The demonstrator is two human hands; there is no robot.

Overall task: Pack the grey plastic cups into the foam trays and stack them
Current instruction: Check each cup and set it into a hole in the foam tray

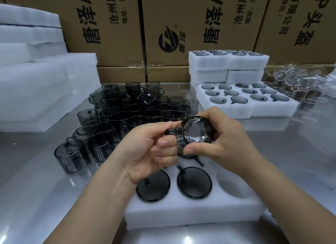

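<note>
Both hands are holding one grey cup (197, 134) above the foam tray (190, 214): left hand (154, 153) pinching its handle, right hand (227, 144) gripping the body, empty pocket (234, 183) lying below-right, nearer the right hand.

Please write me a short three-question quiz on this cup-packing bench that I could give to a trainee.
1. True or false: the left hand pinches the handle of the held cup.
2. In the near foam tray, which pocket visibly lacks a cup: A, front left; B, front middle; C, front right?
3. Where does the pile of loose grey cups stand relative to the near tray?

Key
1. True; the right hand steadies the cup's body.
2. C; the empty pocket shows bare foam.
3. Behind it and to the left, on the metal table.
</note>
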